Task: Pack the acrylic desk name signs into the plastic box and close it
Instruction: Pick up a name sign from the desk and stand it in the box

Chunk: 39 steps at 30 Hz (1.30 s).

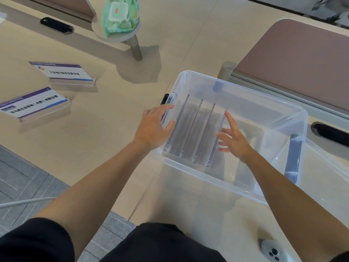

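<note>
"on the table in front of you, what's there?"

"the plastic box, clear and open at the top, sitting at a slant right of the middle. four packed signs stand on edge in its left half, side by side in a row."

"and your hands?"

"my left hand grips the box's left wall, with my fingers curled over the rim and my thumb lying along it. my right hand is down inside the box holding nothing, fingers spread and straight, just beside the rightmost sign. my forefinger points up near that sign's top edge — i can't tell whether it touches."

"any signs outside the box?"

"two, well off to the left on the table and apart from each other: the farther sign and the nearer sign, both with their printed cards showing, purple along the top."

"what else is there?"

"a blue latch at the box's right end. a green pack of wipes lies on a small round stand at the far side. a pinkish divider panel stands behind the box, and there's a small white device on the table by my right arm."
</note>
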Each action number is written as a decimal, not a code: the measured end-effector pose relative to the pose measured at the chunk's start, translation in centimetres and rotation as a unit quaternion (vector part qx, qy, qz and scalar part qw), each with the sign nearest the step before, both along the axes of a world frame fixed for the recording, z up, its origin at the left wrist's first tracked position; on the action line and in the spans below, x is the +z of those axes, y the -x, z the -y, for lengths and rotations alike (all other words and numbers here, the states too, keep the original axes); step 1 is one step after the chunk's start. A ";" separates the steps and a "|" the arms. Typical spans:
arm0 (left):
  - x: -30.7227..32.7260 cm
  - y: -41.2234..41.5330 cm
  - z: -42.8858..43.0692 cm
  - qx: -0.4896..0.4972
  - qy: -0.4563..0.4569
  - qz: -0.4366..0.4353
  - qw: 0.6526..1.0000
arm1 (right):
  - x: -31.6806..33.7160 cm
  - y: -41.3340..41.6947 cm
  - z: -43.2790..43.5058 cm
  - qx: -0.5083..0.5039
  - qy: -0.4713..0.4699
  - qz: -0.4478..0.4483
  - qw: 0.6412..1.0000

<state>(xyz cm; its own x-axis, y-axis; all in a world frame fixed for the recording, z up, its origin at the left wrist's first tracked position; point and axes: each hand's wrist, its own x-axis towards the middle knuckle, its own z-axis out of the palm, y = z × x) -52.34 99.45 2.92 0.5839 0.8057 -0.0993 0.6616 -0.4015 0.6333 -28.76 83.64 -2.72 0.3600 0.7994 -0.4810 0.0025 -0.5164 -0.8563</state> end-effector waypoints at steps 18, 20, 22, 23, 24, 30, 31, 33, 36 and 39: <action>0.3 0.0 0.1 0.005 -0.002 0.011 1.000 | 0.3 0.6 0.2 -0.006 -0.001 -0.022 1.000; 0.4 0.0 0.2 0.008 0.001 0.010 1.000 | 0.4 0.6 0.2 -0.007 -0.002 -0.020 1.000; 0.5 0.0 0.2 0.008 0.000 0.008 1.000 | 0.4 0.6 0.2 -0.007 -0.002 -0.013 1.000; 0.4 0.0 0.2 0.008 -0.001 0.008 1.000 | 0.5 0.7 0.2 -0.008 -0.003 -0.008 1.000; 0.4 0.0 0.2 0.008 -0.002 0.007 1.000 | 0.5 0.7 0.2 -0.008 -0.005 -0.002 1.000; 0.6 -0.1 0.3 0.006 -0.003 0.003 1.000 | 0.4 0.6 0.3 -0.004 -0.011 0.034 0.999; 0.5 -0.1 0.3 0.006 -0.003 0.003 1.000 | 0.3 0.6 0.3 -0.001 -0.013 0.041 0.999; 0.4 0.0 0.2 0.004 -0.002 0.005 1.000 | 0.2 0.5 0.3 0.004 -0.018 0.057 0.998; 0.2 0.1 0.1 0.002 -0.008 0.009 1.000 | 0.1 0.4 0.3 0.005 -0.018 0.071 0.997; 0.2 0.0 0.1 0.007 -0.006 0.008 1.000 | 0.1 0.3 0.4 0.006 -0.013 0.070 0.997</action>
<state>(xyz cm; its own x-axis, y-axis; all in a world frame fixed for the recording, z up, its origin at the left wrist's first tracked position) -52.37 99.35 3.11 0.5746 0.8146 -0.0796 0.6567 -0.4008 0.6389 -29.07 83.25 -2.63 0.4126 0.8153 -0.4062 0.1299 -0.4940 -0.8597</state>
